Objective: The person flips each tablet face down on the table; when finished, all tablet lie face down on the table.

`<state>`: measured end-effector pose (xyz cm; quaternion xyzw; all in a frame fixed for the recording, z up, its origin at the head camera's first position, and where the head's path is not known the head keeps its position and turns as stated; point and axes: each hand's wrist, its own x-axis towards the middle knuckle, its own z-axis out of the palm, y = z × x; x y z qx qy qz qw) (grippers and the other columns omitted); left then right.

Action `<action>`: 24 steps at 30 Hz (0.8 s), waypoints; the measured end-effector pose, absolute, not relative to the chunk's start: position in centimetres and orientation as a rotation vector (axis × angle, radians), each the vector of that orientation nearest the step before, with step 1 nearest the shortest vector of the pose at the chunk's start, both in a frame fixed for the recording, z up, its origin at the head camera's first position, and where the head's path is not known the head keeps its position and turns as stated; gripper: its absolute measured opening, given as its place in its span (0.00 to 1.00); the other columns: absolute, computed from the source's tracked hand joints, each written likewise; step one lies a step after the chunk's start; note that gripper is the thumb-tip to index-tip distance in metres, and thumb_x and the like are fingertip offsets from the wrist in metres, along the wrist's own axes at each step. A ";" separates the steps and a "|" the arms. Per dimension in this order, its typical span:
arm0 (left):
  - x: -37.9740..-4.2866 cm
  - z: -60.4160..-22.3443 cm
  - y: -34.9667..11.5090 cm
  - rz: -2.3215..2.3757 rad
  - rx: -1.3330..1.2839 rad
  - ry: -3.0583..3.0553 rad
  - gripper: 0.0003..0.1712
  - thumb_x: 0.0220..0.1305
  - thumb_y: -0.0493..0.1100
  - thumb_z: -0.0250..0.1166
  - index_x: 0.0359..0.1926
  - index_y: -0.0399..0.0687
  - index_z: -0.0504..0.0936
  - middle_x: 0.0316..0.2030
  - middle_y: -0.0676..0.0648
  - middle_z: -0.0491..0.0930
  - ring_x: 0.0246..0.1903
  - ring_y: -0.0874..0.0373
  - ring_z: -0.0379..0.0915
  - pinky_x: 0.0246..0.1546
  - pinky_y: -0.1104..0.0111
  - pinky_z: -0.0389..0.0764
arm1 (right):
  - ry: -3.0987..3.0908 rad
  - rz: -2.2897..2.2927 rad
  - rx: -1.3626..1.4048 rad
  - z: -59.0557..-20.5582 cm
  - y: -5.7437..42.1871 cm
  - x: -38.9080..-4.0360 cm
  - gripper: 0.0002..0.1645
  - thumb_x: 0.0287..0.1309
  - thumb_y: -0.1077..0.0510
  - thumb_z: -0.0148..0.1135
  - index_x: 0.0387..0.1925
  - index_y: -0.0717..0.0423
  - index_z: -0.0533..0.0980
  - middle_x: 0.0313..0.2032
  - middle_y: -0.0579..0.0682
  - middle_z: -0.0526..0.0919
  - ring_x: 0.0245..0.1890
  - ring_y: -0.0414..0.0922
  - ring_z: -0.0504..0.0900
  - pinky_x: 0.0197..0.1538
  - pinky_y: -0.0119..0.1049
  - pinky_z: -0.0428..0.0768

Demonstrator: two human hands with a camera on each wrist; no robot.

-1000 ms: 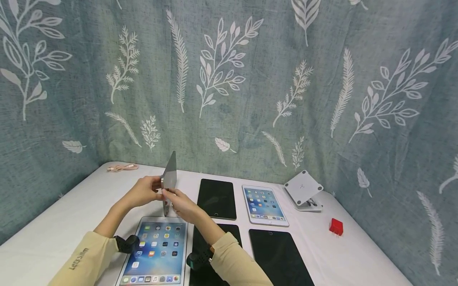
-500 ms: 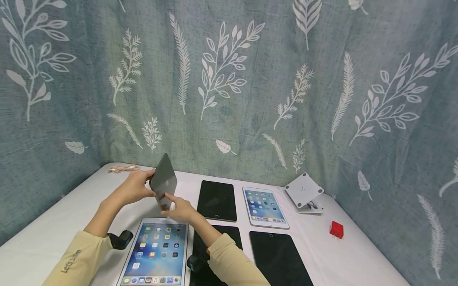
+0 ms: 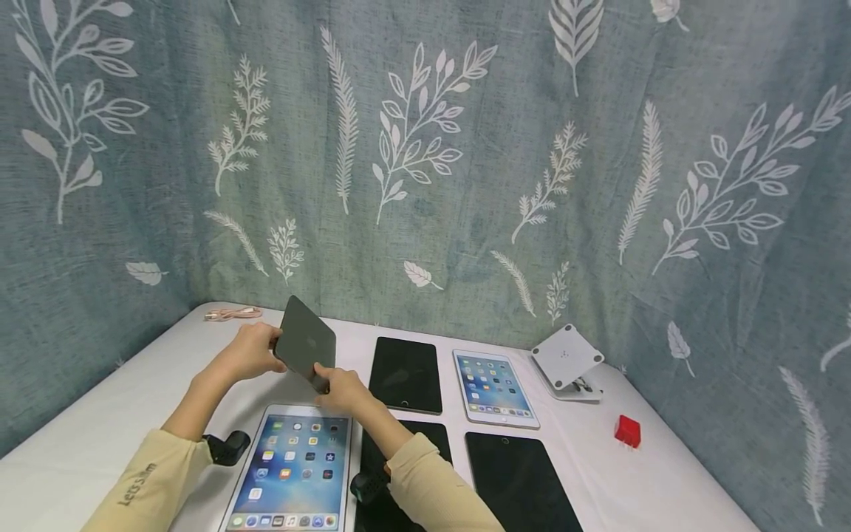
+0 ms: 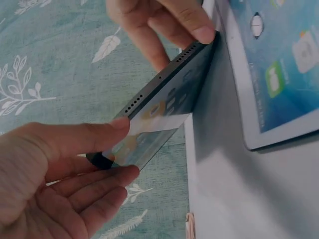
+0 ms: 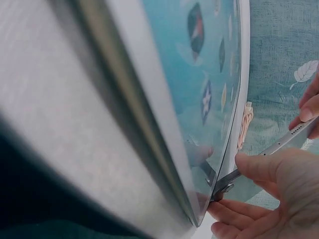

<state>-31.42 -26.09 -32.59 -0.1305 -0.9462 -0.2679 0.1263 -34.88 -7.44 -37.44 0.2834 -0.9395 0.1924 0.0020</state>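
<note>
Both hands hold a thin dark-grey tablet (image 3: 307,341), raised on a slant with its back towards the head camera. My left hand (image 3: 247,355) pinches its left end, thumb on the edge with the speaker holes and fingers under the screen side, as the left wrist view shows. At the lower right corner my right hand (image 3: 346,389) pinches it between thumb and fingers, close to the camera lens (image 5: 228,187). The screen side (image 4: 164,107) looks glossy, with coloured shapes on it. Just in front lies a large white-framed tablet (image 3: 292,465) with its screen lit.
To the right lie a black tablet (image 3: 405,375), a smaller lit tablet (image 3: 495,388) and two more dark tablets, one a front-right tablet (image 3: 521,480), the other partly under my right forearm. A silver stand (image 3: 568,356), a red plug adapter (image 3: 628,431) and a coiled cable (image 3: 233,314) sit further out.
The held tablet has turned from nearly edge-on until its back shows broadly, and leans lower. My left hand has shifted left; my right hand has moved slightly right and down, both still gripping it.
</note>
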 end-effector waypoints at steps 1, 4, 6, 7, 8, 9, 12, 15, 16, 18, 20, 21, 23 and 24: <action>-31.5 -32.7 -26.1 -0.785 -0.370 -2.759 0.18 0.44 0.32 0.74 0.39 0.30 0.81 0.29 0.40 0.84 0.28 0.51 0.79 0.30 0.59 0.79 | -2.945 0.585 0.879 -37.4 -7.4 -34.9 0.36 0.56 0.58 0.67 0.67 0.49 0.68 0.45 0.56 0.85 0.33 0.41 0.77 0.37 0.30 0.75; -31.7 -33.2 -26.0 -0.783 -0.323 -2.786 0.18 0.44 0.32 0.75 0.37 0.31 0.81 0.28 0.41 0.83 0.27 0.53 0.77 0.30 0.59 0.78 | -2.937 0.558 0.861 -37.3 -7.3 -34.9 0.33 0.55 0.58 0.67 0.64 0.50 0.71 0.41 0.56 0.86 0.29 0.41 0.75 0.33 0.29 0.73; -32.0 -33.7 -26.1 -0.784 -0.300 -2.798 0.17 0.43 0.33 0.75 0.36 0.31 0.81 0.28 0.42 0.83 0.27 0.53 0.77 0.31 0.59 0.78 | -2.939 0.551 0.854 -37.3 -7.3 -34.8 0.31 0.55 0.59 0.67 0.63 0.50 0.73 0.41 0.57 0.86 0.30 0.42 0.76 0.31 0.29 0.72; -32.1 -33.9 -26.2 -0.791 -0.291 -2.801 0.17 0.43 0.33 0.75 0.36 0.31 0.81 0.27 0.42 0.83 0.27 0.53 0.76 0.31 0.58 0.78 | -2.940 0.542 0.849 -37.3 -7.2 -34.8 0.31 0.55 0.58 0.67 0.62 0.51 0.73 0.44 0.57 0.86 0.31 0.42 0.77 0.31 0.29 0.72; -32.2 -34.2 -26.3 -0.794 -0.285 -2.802 0.17 0.42 0.33 0.75 0.35 0.31 0.81 0.27 0.42 0.83 0.27 0.52 0.76 0.32 0.58 0.77 | -2.937 0.524 0.847 -37.2 -7.1 -34.7 0.30 0.55 0.58 0.67 0.61 0.51 0.74 0.46 0.57 0.85 0.32 0.42 0.77 0.32 0.29 0.71; -32.3 -34.5 -26.3 -0.800 -0.284 -2.800 0.17 0.41 0.33 0.75 0.35 0.31 0.81 0.27 0.42 0.82 0.27 0.53 0.75 0.32 0.58 0.77 | -2.937 0.507 0.846 -37.2 -7.1 -34.7 0.29 0.55 0.58 0.67 0.60 0.51 0.75 0.48 0.58 0.85 0.32 0.43 0.77 0.31 0.29 0.71; -32.6 -35.2 -26.3 -0.812 -0.280 -2.801 0.17 0.40 0.33 0.74 0.33 0.30 0.81 0.26 0.42 0.82 0.27 0.53 0.74 0.32 0.59 0.76 | -2.935 0.442 0.847 -37.1 -6.8 -34.6 0.25 0.56 0.57 0.66 0.57 0.52 0.78 0.53 0.57 0.83 0.35 0.43 0.78 0.33 0.30 0.72; -32.7 -36.0 -26.1 -0.830 -0.265 -2.816 0.16 0.40 0.33 0.74 0.33 0.29 0.81 0.26 0.41 0.81 0.26 0.53 0.73 0.31 0.61 0.75 | -2.933 0.398 0.849 -37.0 -6.4 -34.7 0.22 0.56 0.56 0.66 0.54 0.53 0.80 0.52 0.55 0.83 0.41 0.45 0.82 0.36 0.31 0.76; -32.7 -36.2 -26.0 -0.835 -0.255 -2.826 0.16 0.41 0.33 0.75 0.33 0.28 0.81 0.26 0.41 0.81 0.27 0.53 0.73 0.30 0.61 0.75 | -2.938 0.395 0.845 -37.0 -6.3 -34.8 0.22 0.56 0.56 0.66 0.53 0.53 0.80 0.52 0.55 0.83 0.44 0.47 0.82 0.37 0.31 0.76; -32.8 -36.7 -25.8 -0.841 -0.241 -2.842 0.17 0.41 0.33 0.75 0.33 0.28 0.80 0.26 0.41 0.80 0.27 0.53 0.72 0.30 0.62 0.75 | -2.952 0.394 0.830 -37.1 -6.2 -34.9 0.20 0.56 0.56 0.65 0.52 0.53 0.81 0.52 0.54 0.83 0.47 0.48 0.82 0.37 0.31 0.76; -32.9 -36.9 -25.6 -0.838 -0.227 -2.857 0.17 0.41 0.33 0.75 0.33 0.27 0.79 0.27 0.41 0.80 0.27 0.53 0.72 0.30 0.62 0.75 | -2.964 0.402 0.810 -37.2 -6.1 -34.9 0.19 0.56 0.57 0.65 0.51 0.53 0.82 0.52 0.54 0.83 0.47 0.47 0.82 0.35 0.31 0.75; -32.8 -37.0 -25.5 -0.836 -0.224 -2.864 0.18 0.41 0.32 0.75 0.33 0.27 0.79 0.27 0.41 0.79 0.28 0.53 0.71 0.30 0.62 0.75 | -2.970 0.399 0.800 -37.2 -6.1 -34.9 0.19 0.56 0.57 0.65 0.50 0.53 0.82 0.52 0.54 0.83 0.46 0.47 0.82 0.35 0.31 0.75; -32.8 -37.1 -25.3 -0.824 -0.228 -2.869 0.18 0.42 0.32 0.75 0.34 0.26 0.78 0.27 0.41 0.79 0.28 0.53 0.71 0.31 0.61 0.75 | -2.972 0.395 0.790 -37.1 -6.1 -34.9 0.18 0.56 0.57 0.65 0.49 0.53 0.82 0.51 0.54 0.84 0.46 0.47 0.82 0.34 0.31 0.75; -32.7 -37.1 -25.2 -0.816 -0.236 -2.871 0.18 0.42 0.32 0.74 0.34 0.26 0.78 0.27 0.41 0.79 0.28 0.52 0.71 0.31 0.61 0.75 | -2.968 0.390 0.791 -37.1 -6.1 -34.8 0.17 0.56 0.57 0.65 0.48 0.54 0.83 0.51 0.54 0.84 0.46 0.47 0.82 0.35 0.31 0.76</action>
